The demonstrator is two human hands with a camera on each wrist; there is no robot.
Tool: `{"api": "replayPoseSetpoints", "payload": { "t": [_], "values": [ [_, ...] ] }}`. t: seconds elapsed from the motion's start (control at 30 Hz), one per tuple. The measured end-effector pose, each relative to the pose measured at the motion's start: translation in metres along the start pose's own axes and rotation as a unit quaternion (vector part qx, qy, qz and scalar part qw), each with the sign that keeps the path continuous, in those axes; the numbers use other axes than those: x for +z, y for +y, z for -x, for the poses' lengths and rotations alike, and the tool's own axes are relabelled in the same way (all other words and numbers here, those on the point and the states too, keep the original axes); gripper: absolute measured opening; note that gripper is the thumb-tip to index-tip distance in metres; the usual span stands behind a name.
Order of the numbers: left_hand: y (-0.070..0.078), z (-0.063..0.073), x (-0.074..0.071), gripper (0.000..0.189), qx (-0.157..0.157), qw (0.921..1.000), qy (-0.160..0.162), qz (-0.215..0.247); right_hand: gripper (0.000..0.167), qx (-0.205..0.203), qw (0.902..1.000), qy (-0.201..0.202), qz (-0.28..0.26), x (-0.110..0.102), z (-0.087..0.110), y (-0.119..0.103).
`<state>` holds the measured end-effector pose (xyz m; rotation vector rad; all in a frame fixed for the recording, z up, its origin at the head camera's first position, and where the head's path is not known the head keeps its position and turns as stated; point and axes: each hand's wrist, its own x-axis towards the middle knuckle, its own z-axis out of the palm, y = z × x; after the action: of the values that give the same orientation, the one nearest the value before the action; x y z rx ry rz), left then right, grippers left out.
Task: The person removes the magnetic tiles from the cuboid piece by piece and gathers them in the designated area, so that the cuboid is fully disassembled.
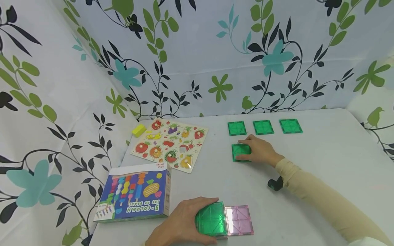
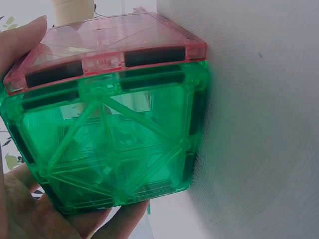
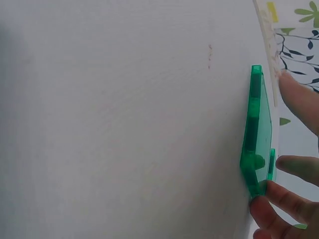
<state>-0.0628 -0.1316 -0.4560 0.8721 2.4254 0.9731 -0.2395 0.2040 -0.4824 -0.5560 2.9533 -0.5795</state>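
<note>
My left hand (image 1: 181, 220) grips a green cube of magnetic tiles (image 1: 211, 218) near the front of the table, fingers on its far side and thumb on its near side. A pink tile (image 2: 119, 37) forms one side of that cube in the left wrist view. Right beside the cube in the head view is a pink-purple tile (image 1: 239, 220). Farther back, my right hand (image 1: 260, 150) arches over a green square tile (image 1: 240, 152) lying on the table. In the right wrist view its fingertips (image 3: 264, 209) are at the tile's edge, the thumb raised slightly above it.
Three green tiles (image 1: 263, 127) lie in a row along the back. To the left are a fruit sticker sheet (image 1: 167, 143), a yellow block (image 1: 139, 130) and a blue toy box (image 1: 135, 191). A small dark object (image 1: 275, 184) shows beneath the right wrist. Patterned cloth (image 1: 197, 51) hangs behind the table.
</note>
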Motion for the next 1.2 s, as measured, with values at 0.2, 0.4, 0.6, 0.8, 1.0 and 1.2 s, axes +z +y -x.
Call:
{"api": "replayPoseSetpoints", "payload": {
  "t": [0.2, 0.4, 0.6, 0.8, 1.0, 1.2],
  "values": [
    [-0.001, -0.001, 0.0, 0.09, -0.007, 1.0, -0.004, 0.001, 0.087, -0.014, 0.9999, 0.0, -0.003, 0.0, 0.004, 0.003],
    [0.0, 0.0, 0.0, 0.09, -0.006, 1.0, -0.002, 0.001, 0.082, -0.03, 0.9995, 0.001, -0.002, 0.001, 0.004, 0.004],
    [0.0, 0.0, 0.0, 0.09, -0.002, 1.0, 0.0, 0.006, 0.086, -0.025, 0.9997, 0.0, -0.005, 0.001, 0.006, 0.003],
    [0.001, 0.0, 0.0, 0.089, -0.012, 0.9999, -0.005, 0.007, 0.093, -0.01, 0.9997, 0.015, -0.013, 0.0, 0.018, 0.002],
    [0.001, -0.001, 0.0, 0.089, -0.014, 0.9998, -0.006, 0.009, 0.086, -0.031, 0.9972, 0.049, -0.046, -0.003, 0.052, -0.015],
    [0.002, -0.001, -0.001, 0.089, -0.004, 1.0, 0.001, -0.003, 0.081, -0.096, 0.9921, 0.038, -0.072, 0.006, 0.096, -0.043]
  ]
}}
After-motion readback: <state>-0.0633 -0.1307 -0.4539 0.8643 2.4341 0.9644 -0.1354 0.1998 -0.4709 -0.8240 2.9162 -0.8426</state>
